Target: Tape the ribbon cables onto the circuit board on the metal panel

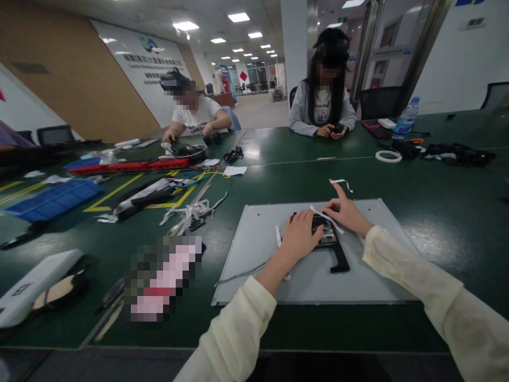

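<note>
My left hand (302, 233) lies over a black-framed circuit board (328, 233), gripping it with the fingers across its top and the thumb at its right. To the right, my right hand (345, 212) has its index finger raised, and a short curled white strip (345, 183) clings near that fingertip. Its thumb and lower fingers close at a longer white tape strip (328, 218) that crosses the board. The black frame has a hooked arm (340, 261). Under both hands is a grey flat panel (254, 249), with a grey cable (242, 274) running left. My left hand hides part of the board.
Left of the panel are a tangle of white strips (193, 213), a blurred-out pink phone-like object (169, 278) and a white case (35, 286). A blue bin (51, 199) stands farther left. A tape roll (388, 156) and a bottle (406, 119) are at the back right. Two people sit opposite.
</note>
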`<move>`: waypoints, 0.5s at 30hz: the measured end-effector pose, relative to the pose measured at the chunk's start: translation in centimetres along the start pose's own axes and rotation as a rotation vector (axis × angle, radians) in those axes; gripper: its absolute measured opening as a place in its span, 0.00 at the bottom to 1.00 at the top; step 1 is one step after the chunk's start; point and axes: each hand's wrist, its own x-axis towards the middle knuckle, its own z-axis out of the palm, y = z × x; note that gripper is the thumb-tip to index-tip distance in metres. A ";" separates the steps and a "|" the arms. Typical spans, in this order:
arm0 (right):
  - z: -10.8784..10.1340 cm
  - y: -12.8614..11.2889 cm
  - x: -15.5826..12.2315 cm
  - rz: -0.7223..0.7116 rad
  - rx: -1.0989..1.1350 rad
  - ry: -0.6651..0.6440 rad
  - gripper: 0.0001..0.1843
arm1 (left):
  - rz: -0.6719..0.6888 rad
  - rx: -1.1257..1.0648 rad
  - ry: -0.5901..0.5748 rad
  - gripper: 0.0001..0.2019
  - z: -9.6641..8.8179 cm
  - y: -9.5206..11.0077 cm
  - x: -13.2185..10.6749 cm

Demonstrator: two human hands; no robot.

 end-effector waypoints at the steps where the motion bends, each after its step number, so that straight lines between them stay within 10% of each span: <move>1: 0.0 0.0 0.0 0.003 -0.004 0.004 0.50 | 0.001 -0.001 0.002 0.20 0.1 0.0 0.0; 15: -0.2 -0.1 0.0 0.027 0.021 0.025 0.47 | 0.009 -0.012 0.004 0.21 0.4 -0.1 0.3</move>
